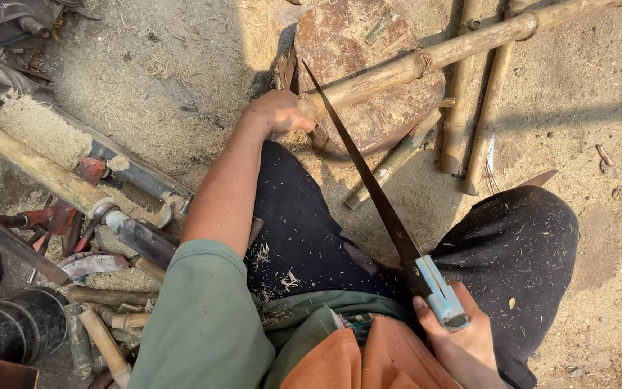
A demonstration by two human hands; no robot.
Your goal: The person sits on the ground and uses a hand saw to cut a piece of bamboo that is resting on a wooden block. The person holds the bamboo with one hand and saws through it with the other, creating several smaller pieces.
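- Your left hand (pixel 278 112) is out in front of you, fingers wrapped tight around the near end of a long bamboo pole (pixel 440 54).
- That pole lies across a round, reddish-brown chopping block (pixel 354 43) at the top middle of the ground and runs off up to the top right corner.
- Your right hand (pixel 462 342) is low, near the bottom right, fingers clamped on the light blue handle (pixel 440 292) of a hand saw (pixel 368 180).
- The saw blade is dark and narrow. It slants up and left from the handle, and its tip meets the pole just beside your left hand, over the block's left edge.
- The blade crosses above your lap, between your two knees in dark trousers (pixel 520 245) flecked with sawdust.
- More bamboo pieces (pixel 469 122) lie on the ground right of the block, some upright in the picture, one short piece (pixel 394 158) leaning against the block's lower edge.
- The ground (pixel 167 79) is dusty, covered in sawdust and fibre.
- Along the left edge there's a heap of tools: a thick wooden handle with a metal collar (pixel 52 176), red-handled tools (pixel 73 209), metal bars.
- A dark round can (pixel 16 328) sits in the bottom left corner, with short bamboo offcuts (pixel 102 338) just beside it.
- You're wearing a green sleeve (pixel 203 324) with orange cloth (pixel 368 360) at your waist.
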